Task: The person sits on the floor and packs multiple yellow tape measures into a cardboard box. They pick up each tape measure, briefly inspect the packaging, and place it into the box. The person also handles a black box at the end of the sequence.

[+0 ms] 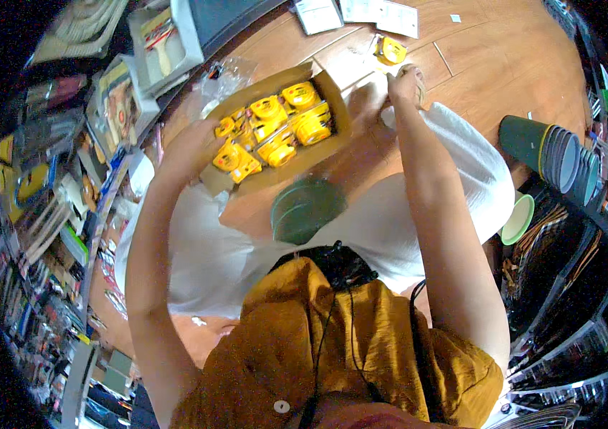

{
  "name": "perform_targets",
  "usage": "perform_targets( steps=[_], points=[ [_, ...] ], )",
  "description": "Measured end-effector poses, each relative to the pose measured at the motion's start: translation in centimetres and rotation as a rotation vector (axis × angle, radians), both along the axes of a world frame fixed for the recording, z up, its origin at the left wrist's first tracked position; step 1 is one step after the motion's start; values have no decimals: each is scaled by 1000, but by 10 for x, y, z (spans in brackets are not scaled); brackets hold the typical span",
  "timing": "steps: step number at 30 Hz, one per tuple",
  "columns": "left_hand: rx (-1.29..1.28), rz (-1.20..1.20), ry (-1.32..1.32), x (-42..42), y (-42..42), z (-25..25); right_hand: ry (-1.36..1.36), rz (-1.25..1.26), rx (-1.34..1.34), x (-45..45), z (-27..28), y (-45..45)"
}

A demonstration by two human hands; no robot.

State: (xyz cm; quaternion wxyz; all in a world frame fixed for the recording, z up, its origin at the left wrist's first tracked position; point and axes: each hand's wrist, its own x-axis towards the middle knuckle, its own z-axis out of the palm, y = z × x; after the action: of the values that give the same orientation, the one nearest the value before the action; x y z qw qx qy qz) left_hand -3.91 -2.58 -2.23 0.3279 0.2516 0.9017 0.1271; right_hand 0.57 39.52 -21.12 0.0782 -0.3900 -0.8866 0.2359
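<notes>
In front of me on the wood floor is an open cardboard box [339, 99] holding several yellow tape measures [277, 150]. My left hand [200, 140] is at the box's left end, beside the nearest tape measures; its fingers are blurred, so I cannot tell whether it grips anything. Farther right, my right hand [404, 84] is low over the floor, near a pale, ring-like item [419, 84] that I cannot make out clearly. Just beyond this hand, a single packaged yellow tape measure [391, 51] lies on the floor.
Crumpled clear plastic [229, 78] lies behind the box. White cards [376, 16] are at the top. A dark green round container [306, 209] stands between my legs. Nested buckets [537, 150] lie at right. Shelves of brushes and tools [121, 102] line the left.
</notes>
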Motion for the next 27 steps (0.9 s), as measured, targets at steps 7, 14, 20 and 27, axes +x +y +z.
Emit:
perform_targets(
  steps=[7,14,20,27],
  points=[
    [-4,258,-6,-2,18,47,-146,69,-214,-37,-58,44],
    [-137,165,-35,-16,18,25,-255,-80,2,-81,-65,29],
    [-81,32,18,-20,18,21,-399,-211,4,-85,-93,47],
    [-9,-4,136,-7,3,34,-243,-74,-63,-63,-80,74]
  ],
)
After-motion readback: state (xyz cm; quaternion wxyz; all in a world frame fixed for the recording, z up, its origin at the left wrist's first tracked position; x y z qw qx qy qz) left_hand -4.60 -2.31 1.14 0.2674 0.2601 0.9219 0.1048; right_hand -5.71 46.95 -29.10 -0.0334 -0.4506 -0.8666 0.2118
